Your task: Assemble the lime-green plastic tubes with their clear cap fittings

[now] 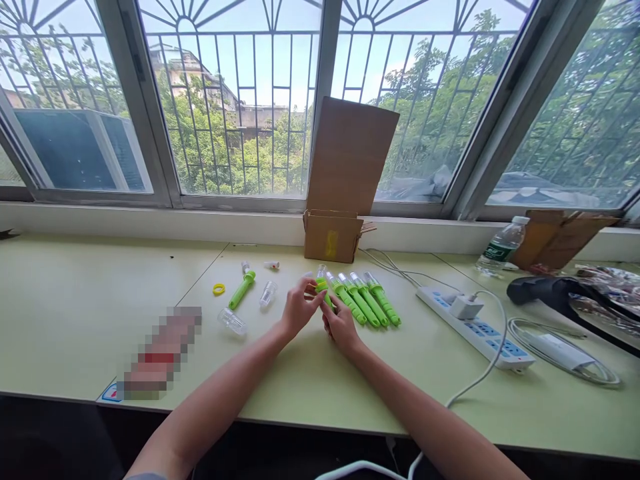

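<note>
Both my hands meet over the middle of the table around one green plastic stick handle (327, 303) with a yellow ring at its top. My left hand (299, 308) pinches the yellow-ringed end. Wrapped round the lower part, my right hand (343, 327) hides most of the handle. Just right of it lie several similar green sticks (373, 303) with clear tips, side by side. To the left are a loose green stick (243, 290), a yellow ring (219, 289), two clear plastic caps, one upper (268, 295) and one lower (233, 321), and a small whitish part (271, 265).
An open cardboard box (331, 237) stands against the window sill. At the right are a power strip (475, 327) with cables, a coiled white cable (565, 353), a water bottle (503, 247) and a black curved object (545, 293). A blurred patch (163, 353) covers something front left.
</note>
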Available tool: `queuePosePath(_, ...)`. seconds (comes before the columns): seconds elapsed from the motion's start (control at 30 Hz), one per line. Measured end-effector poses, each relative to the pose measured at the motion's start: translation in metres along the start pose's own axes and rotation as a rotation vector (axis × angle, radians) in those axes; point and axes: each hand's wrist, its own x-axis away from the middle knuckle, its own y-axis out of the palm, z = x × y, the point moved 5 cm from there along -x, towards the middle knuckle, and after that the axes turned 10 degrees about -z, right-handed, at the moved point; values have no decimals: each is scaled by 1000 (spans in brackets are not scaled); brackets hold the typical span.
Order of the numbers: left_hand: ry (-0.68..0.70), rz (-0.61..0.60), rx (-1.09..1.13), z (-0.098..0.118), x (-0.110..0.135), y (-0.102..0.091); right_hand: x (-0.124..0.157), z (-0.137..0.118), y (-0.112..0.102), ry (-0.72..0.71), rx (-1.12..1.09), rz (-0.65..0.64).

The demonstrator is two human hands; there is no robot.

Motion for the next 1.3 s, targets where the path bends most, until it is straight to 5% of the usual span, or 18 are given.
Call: queuePosePath(1.3,-23,-7,-3,-1,0,0,0,1,0,85,-98,-40)
